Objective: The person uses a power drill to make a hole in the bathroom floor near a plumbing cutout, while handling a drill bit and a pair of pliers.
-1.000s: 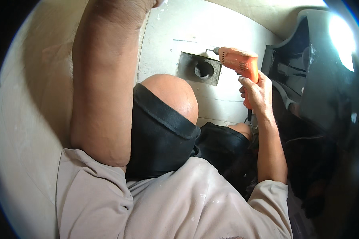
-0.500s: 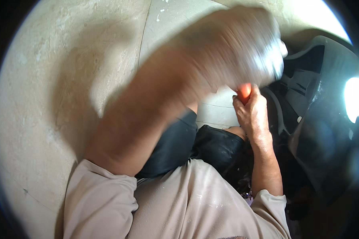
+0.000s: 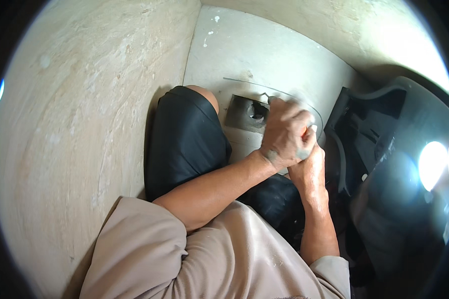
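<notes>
l hand [image 3: 287, 134] part-hides recess [image 3: 238, 113]; dk obj [image 3: 391, 169] r

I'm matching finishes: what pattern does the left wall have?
The left wall is beige with mottled, marble-like streaks, best seen in the head view.

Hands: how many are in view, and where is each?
2: the left hand over the drill, mostly hiding it; the right hand lower and further right, partly covered by the left. No others show.
</notes>
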`<state>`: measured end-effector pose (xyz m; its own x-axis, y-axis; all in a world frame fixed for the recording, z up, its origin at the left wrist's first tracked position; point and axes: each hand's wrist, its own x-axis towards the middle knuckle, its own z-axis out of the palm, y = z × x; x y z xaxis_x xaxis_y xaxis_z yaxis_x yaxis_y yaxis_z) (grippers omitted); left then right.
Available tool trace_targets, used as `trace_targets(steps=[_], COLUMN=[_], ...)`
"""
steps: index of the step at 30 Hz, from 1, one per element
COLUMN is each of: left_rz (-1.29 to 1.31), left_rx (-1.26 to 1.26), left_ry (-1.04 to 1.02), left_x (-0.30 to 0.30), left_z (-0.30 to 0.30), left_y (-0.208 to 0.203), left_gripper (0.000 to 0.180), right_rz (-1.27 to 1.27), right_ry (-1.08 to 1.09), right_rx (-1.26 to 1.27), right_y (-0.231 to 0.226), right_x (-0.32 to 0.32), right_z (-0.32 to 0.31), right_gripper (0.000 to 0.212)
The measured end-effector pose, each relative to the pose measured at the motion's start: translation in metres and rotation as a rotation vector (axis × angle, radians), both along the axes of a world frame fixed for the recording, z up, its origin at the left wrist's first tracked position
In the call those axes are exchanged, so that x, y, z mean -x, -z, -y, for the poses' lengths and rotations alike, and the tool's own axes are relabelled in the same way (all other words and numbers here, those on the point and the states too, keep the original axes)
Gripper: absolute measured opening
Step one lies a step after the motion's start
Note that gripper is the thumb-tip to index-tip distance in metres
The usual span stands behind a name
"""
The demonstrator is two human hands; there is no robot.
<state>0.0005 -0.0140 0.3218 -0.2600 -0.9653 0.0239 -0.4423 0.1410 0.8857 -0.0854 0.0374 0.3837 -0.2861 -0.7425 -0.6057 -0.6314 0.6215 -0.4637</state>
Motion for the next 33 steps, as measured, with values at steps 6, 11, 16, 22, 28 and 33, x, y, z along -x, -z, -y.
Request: trace_targets(steps=[6,11,16,22,28,33], left_rz=[-0.183,-0.282,-0.332,-0.334,-0.335,-0.263], left_rx=[-0.080,-0.059,-0.064,-0.053,-0.077,-0.044], left_ry=[0.034,0.026,-0.023,-0.007,-0.024,-0.018], left_x=[0.005,-0.004,-0.003,-0.004,0.000,0.004], left_z=[0.022,0.016,0.018,0.021,0.028,0.038], left_y=[0.002,0.007,0.010,0.010,0.010,0.007], left_gripper=[0.035,0.037,0.038,0.039,0.036,0.031], right_rz=[0.049,0.092,0.032,0.012,0.019,0.051], right_ry=[0.062,-0.057,-0.056,-0.051,-0.064,0.042], right_rx=[-0.003,0.051,-0.058,-0.108,-0.051,-0.097], right_y=[-0.003,-0.003,-0.002,-0.005,-0.003,-0.005], right_x=[0.001,-0.006,-0.007,-0.008,-0.005,0.000], right_z=[0.007,0.002,0.003,0.012,0.022,0.034], right_gripper=[0.051,0.059,0.059,0.058,0.055,0.054])
